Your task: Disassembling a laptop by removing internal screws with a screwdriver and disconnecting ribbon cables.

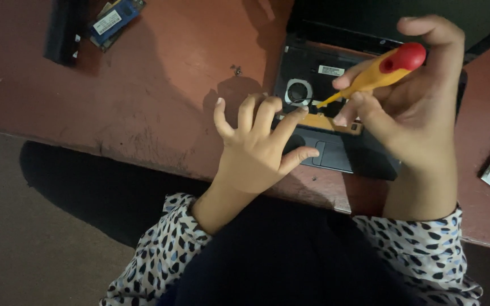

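screwdriver (378,72) tip hidden, laptop (336,147) half covered

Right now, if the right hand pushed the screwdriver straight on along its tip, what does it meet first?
Probably the opened laptop. The right hand holds the yellow screwdriver with its tip slanting down-left, toward the inner deck beside the round fan. The left hand has fingertips close by, so depth is uncertain.

A screwdriver (378,72) with a yellow handle and a red cap is held tilted above an opened laptop (336,113), its tip pointed down-left at a spot just right of the round cooling fan (299,92). The black laptop is laid flat on the reddish table (160,96); its inner parts are exposed above the touchpad (319,152).
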